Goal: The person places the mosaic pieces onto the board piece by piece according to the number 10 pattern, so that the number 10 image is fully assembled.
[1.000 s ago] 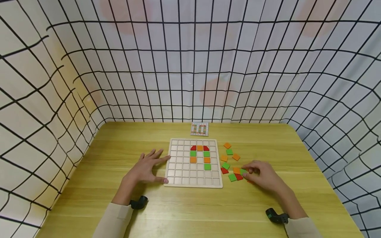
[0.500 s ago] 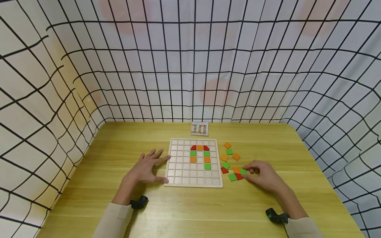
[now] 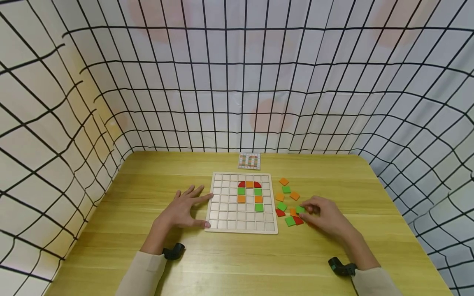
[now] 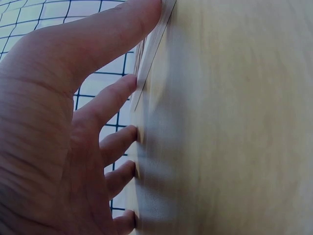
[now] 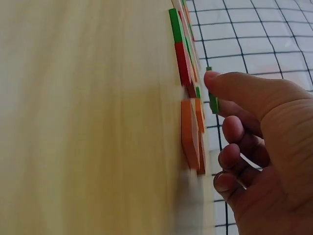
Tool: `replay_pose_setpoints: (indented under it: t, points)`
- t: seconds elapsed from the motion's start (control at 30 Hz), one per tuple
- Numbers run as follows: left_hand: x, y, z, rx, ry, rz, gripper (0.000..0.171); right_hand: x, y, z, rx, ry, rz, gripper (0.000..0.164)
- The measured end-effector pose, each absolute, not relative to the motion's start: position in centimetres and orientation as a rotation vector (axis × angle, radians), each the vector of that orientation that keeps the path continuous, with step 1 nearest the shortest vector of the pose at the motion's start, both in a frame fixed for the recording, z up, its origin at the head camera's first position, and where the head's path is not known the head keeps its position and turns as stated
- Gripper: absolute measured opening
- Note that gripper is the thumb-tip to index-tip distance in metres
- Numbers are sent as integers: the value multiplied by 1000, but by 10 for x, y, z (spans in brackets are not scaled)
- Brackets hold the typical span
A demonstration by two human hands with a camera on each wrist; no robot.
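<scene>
A pale grid board (image 3: 224, 214) lies mid-table, with red, orange and green tiles set in an arch on its right half. My left hand (image 3: 181, 209) is spread out, its thumb and index finger touching the board's left edge; the left wrist view shows the fingers straight, down at the table. Between thumb and index finger, my right hand (image 3: 326, 213) pinches a green tile (image 5: 213, 95). That tile is held raised above the loose tiles to the right of the board. Under the hand, orange tiles (image 5: 190, 132) lie stacked or overlapping.
Loose green, orange and red tiles are scattered right of the board, among them an orange tile (image 3: 284, 181) and a red tile (image 3: 280, 213). A small pattern card (image 3: 249, 161) lies behind the board. Netting-patterned white walls surround the wooden table (image 3: 237, 263).
The right hand has taken the green tile up off the pile and moved slightly left with it. The left hand stays at the board's edge. The head view has shifted a little.
</scene>
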State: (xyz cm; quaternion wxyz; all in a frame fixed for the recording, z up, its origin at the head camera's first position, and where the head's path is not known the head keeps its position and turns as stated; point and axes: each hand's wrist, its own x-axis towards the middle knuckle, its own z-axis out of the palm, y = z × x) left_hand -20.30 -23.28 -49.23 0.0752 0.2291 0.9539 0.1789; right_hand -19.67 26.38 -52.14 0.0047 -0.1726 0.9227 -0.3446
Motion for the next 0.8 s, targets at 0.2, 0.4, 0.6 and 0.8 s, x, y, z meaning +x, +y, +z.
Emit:
replay_pose_setpoints:
  t: [0.2,0.4,0.6,0.8]
  points:
    - [-203,-233,-493,697,2860,532,96,-205,243,-518,-615,2860,-1133,24]
    - [-204,-233,-496,697,2864,526,97,-212,216,-516,-668,2829,-1148,24]
    - [-203,-233,-495,695,2864,523,96,-217,188,-512,-703,2786,-1155,20]
    - [-203,-233,-494,694,2866,520,96,-220,162,-512,-761,2790,-1126,22]
